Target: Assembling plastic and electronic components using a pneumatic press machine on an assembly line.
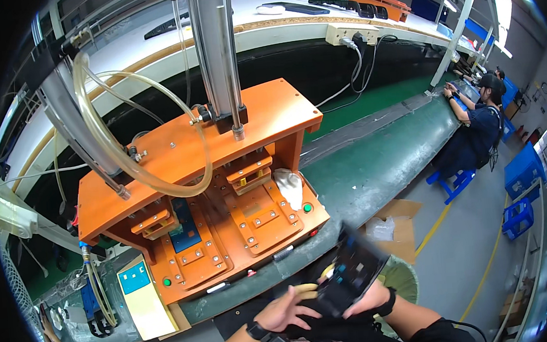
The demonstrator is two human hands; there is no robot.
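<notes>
By the orange press (270,109), the black part (352,271), clamped in the right grip (368,299), should be held steady; the left grip (282,312) is spread alongside.

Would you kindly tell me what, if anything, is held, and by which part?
The right hand holds a black rectangular panel by its lower-right edge.

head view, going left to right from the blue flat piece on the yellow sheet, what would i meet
Blue flat piece, nearest green button, left hand, dark part in the right hand's grip, co-worker's blue stool.
</notes>
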